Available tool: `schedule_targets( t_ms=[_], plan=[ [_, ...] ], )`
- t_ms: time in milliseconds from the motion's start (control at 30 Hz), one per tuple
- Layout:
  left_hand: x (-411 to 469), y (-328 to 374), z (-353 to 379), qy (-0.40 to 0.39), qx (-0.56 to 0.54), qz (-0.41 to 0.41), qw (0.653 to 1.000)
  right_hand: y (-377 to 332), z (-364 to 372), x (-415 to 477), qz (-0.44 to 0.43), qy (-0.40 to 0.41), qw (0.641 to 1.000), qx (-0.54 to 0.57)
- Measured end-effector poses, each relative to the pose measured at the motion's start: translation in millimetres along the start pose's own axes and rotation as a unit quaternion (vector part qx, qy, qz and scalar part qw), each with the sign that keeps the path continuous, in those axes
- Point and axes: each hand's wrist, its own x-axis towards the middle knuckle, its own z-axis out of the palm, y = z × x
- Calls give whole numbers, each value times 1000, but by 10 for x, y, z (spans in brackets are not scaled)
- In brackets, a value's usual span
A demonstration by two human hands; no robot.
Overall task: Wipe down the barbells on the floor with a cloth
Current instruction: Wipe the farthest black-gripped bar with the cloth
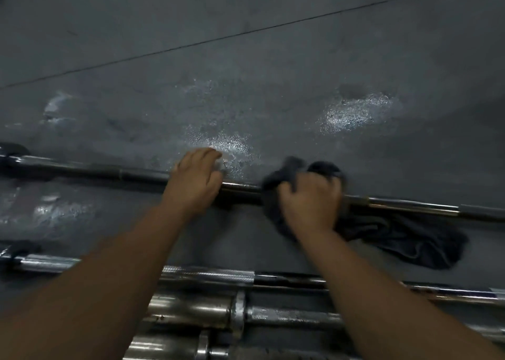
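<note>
1. The floor (273, 45) is dull grey with a fine grainy texture and fills almost the whole view.
2. A thin dark seam (218, 39) crosses it on a slant, low at the left edge and rising toward the upper right.
3. A bright glossy patch (355, 114) glints on the right, with a darker blotch (352, 90) just above it.
4. A second sheen (232, 148) lies near the middle of the floor.
5. A fainter pale smear (57, 105) shows on the left, and another shiny area (54, 209) lies lower down on that side.
</note>
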Motion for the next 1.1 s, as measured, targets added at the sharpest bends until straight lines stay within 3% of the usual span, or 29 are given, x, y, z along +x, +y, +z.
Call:
schedule_targets(
  t_ms=[100, 200, 233, 300, 400, 433, 533, 600, 667, 767, 800, 933, 1000, 1100],
  plan=[
    [-214, -83, 79, 22, 88, 46, 995, -715, 224, -155, -112, -41, 992, 41],
    [-198, -178, 70, -22, 125, 66, 990, -363, 158, -46, -203, -86, 976, 0],
    [-161, -190, 40, -45, 130, 63, 988, -115, 77, 50, -189, -87, 978, -17],
    [-114, -209, 23, -77, 156, 67, 983, 323, -105, 144, -69, -68, 995, -32],
    [-14, -243, 44, -82, 188, 87, 975, 125, -84, 50, 69, -9, 996, -57],
    [61, -243, 33, -74, 194, 100, 973, -157, 6, 23, 64, 3, 997, -48],
    [352, -280, -52, -67, 194, 134, 969, -911, 238, 5, -76, -51, 996, 8],
    [534, -276, -102, -78, 184, 155, 967, -859, 276, 104, -100, -73, 992, -7],
    [688, -250, -181, -99, 174, 173, 964, -597, 198, 178, -40, -66, 996, -51],
    [825, -258, -308, -148, 169, 185, 957, -619, -7, 263, 123, -98, 985, -66],
    [830, -272, -321, -164, 164, 189, 954, -798, -4, 294, 123, -118, 982, -78],
    [599, -383, -366, -227, 132, 182, 948, -1404, 36, 66, -35, -187, 982, -8],
    [335, -454, -348, -224, 136, 204, 943, -1008, -54, -63, -6, -133, 991, -5],
    [-54, -543, -315, -207, 136, 247, 937, -150, -232, -152, 183, -29, 980, -68]
  ],
)
